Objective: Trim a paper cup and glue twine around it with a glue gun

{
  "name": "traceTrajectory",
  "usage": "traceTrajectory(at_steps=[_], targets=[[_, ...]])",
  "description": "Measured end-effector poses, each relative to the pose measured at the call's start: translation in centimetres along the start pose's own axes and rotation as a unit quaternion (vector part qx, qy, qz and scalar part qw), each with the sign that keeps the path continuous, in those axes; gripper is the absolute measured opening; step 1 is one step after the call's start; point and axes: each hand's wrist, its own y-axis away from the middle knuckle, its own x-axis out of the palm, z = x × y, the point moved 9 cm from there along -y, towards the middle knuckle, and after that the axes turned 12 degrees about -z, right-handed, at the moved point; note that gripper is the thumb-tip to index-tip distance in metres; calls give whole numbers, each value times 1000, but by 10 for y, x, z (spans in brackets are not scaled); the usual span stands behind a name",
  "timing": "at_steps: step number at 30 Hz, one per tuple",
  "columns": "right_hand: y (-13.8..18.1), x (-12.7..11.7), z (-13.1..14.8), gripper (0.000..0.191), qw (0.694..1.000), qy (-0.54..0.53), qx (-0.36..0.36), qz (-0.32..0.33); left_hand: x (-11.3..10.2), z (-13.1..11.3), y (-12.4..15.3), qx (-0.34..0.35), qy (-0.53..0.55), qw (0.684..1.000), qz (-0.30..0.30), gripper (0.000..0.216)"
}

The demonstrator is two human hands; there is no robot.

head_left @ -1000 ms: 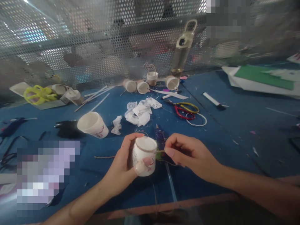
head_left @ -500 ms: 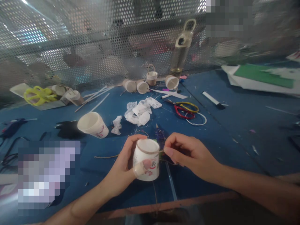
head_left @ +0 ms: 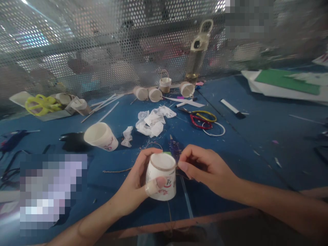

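Note:
My left hand (head_left: pixel 139 182) is wrapped round a white paper cup (head_left: pixel 167 184) with printed characters and a red motif, its thumb across the front. The cup's narrower end faces up, and a line of brown twine (head_left: pixel 164 168) runs along that rim. Just right of the rim, my right hand (head_left: pixel 205 167) is closed in a pinch on the twine's end, fingertips almost at the cup. Behind the cup, partly hidden, lies a dark blue glue gun (head_left: pixel 175 147), a clear glue stick (head_left: pixel 187 198) trailing toward the table's front edge.
A second paper cup (head_left: pixel 101 136) lies tilted at left. White lace (head_left: pixel 151 123), red-and-yellow-handled scissors (head_left: pixel 201 120) and a marker (head_left: pixel 233 108) lie beyond. Several small twine-wrapped cups (head_left: pixel 155 95) and a water bottle (head_left: pixel 197 56) stand by the perforated metal screen (head_left: pixel 102 51).
The cup has shifted slightly right and down in my left hand, its rim now closer to my right fingertips. Less twine shows between the rim and the pinch.

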Motion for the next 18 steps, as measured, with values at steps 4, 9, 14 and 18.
traceTrajectory(at_steps=[4,9,14,18], targets=[[0,0,1,20,1000,3,-1,-1,1,1,0,-5,-6,1000,6,49],[0,1,3,19,1000,3,-8,1,0,3,0,1,-4,1000,11,50],[1,-1,1,22,1000,24,-3,-1,1,3,1,0,-2,1000,14,49],[0,-1,0,25,1000,31,1,-3,1,3,1,-2,-7,1000,13,51]])
